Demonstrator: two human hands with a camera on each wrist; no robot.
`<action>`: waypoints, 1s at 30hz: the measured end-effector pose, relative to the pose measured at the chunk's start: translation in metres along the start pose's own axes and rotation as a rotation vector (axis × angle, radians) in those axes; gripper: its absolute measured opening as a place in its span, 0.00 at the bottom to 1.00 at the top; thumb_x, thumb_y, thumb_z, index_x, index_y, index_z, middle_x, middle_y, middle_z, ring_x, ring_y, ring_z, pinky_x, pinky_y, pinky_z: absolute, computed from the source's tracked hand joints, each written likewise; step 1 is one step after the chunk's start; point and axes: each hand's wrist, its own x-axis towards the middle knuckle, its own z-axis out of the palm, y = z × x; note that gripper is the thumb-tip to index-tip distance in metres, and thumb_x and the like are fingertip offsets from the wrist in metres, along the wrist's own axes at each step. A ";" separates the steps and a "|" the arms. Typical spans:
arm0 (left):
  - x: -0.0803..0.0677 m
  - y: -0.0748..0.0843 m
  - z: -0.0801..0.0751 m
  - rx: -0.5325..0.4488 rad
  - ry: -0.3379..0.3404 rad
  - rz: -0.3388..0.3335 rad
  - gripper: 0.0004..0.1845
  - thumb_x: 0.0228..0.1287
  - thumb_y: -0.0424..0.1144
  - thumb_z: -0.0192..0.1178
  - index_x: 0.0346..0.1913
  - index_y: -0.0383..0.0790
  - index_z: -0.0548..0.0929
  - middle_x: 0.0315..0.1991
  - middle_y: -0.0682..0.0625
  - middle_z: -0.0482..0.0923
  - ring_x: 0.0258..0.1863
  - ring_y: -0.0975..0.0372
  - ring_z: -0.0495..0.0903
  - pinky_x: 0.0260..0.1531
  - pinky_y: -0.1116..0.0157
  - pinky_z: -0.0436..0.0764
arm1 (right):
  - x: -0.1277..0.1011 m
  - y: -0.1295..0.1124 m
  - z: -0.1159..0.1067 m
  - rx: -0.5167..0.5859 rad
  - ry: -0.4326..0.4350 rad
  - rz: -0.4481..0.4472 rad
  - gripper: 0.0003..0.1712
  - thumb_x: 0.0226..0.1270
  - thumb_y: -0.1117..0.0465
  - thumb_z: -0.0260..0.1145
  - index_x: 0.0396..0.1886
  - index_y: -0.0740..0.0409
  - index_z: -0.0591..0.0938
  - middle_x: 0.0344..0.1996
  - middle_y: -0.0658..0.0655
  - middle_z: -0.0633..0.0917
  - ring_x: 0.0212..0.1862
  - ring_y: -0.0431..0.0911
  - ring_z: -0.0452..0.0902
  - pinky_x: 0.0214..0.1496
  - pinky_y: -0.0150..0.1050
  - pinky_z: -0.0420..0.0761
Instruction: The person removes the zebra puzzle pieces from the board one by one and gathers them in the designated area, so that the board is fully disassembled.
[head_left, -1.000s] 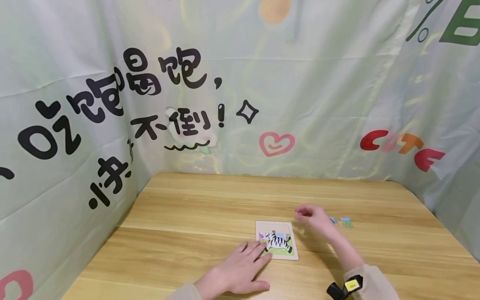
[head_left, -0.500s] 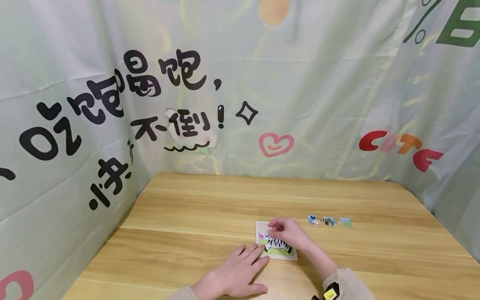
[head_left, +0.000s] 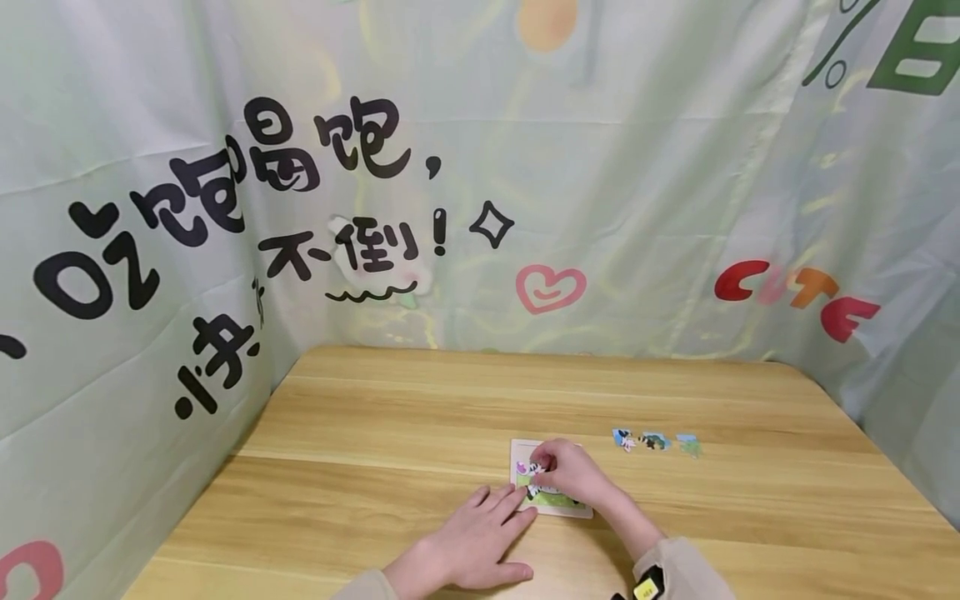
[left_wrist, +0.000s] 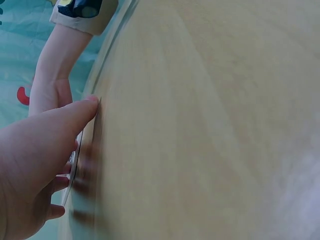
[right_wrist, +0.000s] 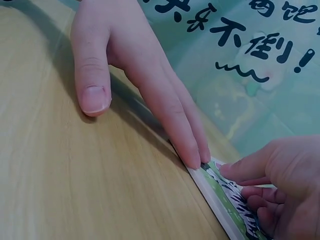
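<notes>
A small square jigsaw board (head_left: 570, 507) with a zebra picture and a pale frame lies on the table. My left hand (head_left: 480, 537) rests flat beside it, straight fingertips on its left edge. In the left wrist view the board is seen nearly edge-on by that hand's fingers. Over the picture, my right hand (head_left: 572, 473) has its thumb and bent fingers close together around a puzzle piece (head_left: 535, 468) at the zebra's head. The right wrist view shows the thumb touching the zebra picture (right_wrist: 232, 192); the curled fingers partly hide it.
To the right of the board lie three loose puzzle pieces in a row: a black-and-white one (head_left: 623, 439), a dark one (head_left: 655, 441) and a green-blue one (head_left: 689, 445). Printed cloth (head_left: 645, 183) stands behind the wooden table (head_left: 420, 400).
My right hand has moved left from beside the loose pieces onto the zebra picture, uncovering those pieces. It then shifted slightly further left. The left hand has stayed at the board's edge.
</notes>
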 end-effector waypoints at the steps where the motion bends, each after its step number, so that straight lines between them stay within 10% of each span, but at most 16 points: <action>1: 0.000 0.000 0.000 0.002 0.001 0.001 0.39 0.64 0.69 0.33 0.69 0.47 0.62 0.70 0.46 0.56 0.69 0.56 0.54 0.62 0.53 0.61 | 0.000 0.000 0.000 -0.007 0.001 -0.002 0.10 0.49 0.68 0.72 0.32 0.63 0.81 0.23 0.50 0.73 0.28 0.42 0.66 0.29 0.32 0.69; 17: 0.004 0.001 -0.003 -0.013 0.010 -0.002 0.38 0.63 0.68 0.40 0.66 0.45 0.65 0.68 0.45 0.59 0.67 0.56 0.57 0.62 0.54 0.62 | 0.003 -0.012 0.001 -0.096 -0.029 0.032 0.09 0.47 0.71 0.70 0.27 0.61 0.77 0.23 0.52 0.72 0.28 0.43 0.65 0.29 0.35 0.66; 30: 0.005 0.002 -0.002 0.004 0.020 -0.003 0.38 0.63 0.68 0.39 0.66 0.45 0.66 0.68 0.46 0.60 0.67 0.56 0.57 0.62 0.54 0.62 | 0.003 -0.011 0.000 0.046 -0.026 0.067 0.10 0.53 0.73 0.66 0.27 0.61 0.72 0.22 0.51 0.73 0.27 0.43 0.67 0.26 0.32 0.69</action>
